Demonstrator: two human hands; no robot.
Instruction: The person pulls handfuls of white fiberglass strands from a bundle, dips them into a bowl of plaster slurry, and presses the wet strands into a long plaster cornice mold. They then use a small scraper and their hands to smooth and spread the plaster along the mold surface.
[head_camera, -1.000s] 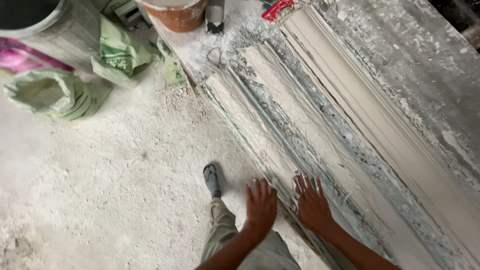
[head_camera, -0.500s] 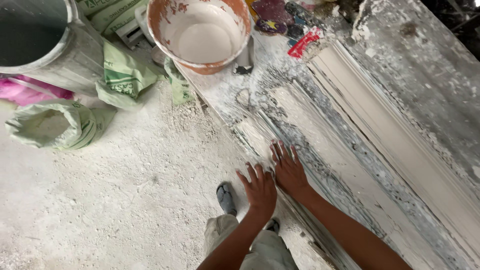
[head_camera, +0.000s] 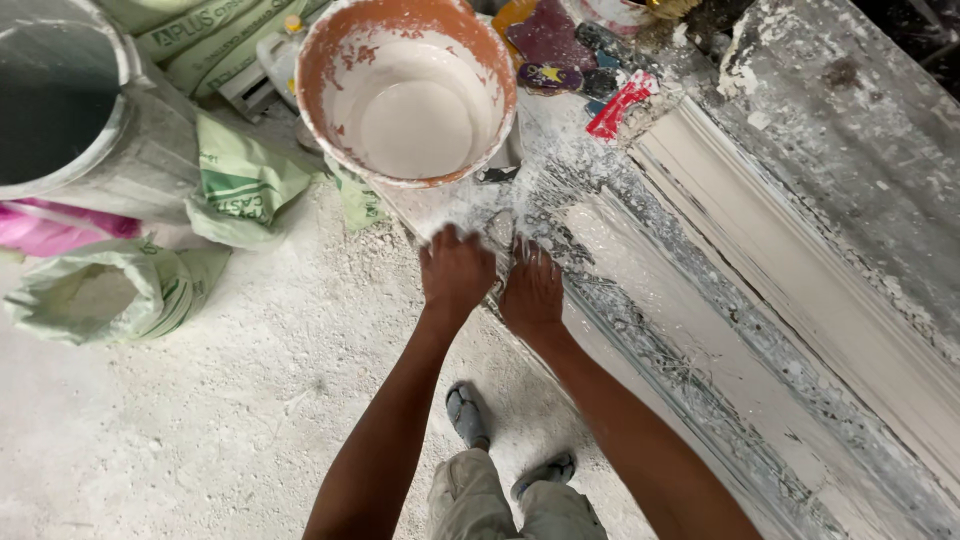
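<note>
Both hands are motion-blurred: the fingers of the left hand (head_camera: 457, 270) and right hand (head_camera: 531, 290) smear into the white plaster surface (head_camera: 520, 215), so whether the fingertips press flat or lift off cannot be told. The forearms are cut off by the bottom edge. The grey bucket (head_camera: 70, 110) is cropped at the top and left edges, its dark interior unreadable. The orange-rimmed bucket (head_camera: 408, 95) loses its far rim at the top edge. A red object (head_camera: 618, 104), possibly a scraper, is too small to identify. The open sack (head_camera: 110, 290) shows pale contents, indistinct.
</note>
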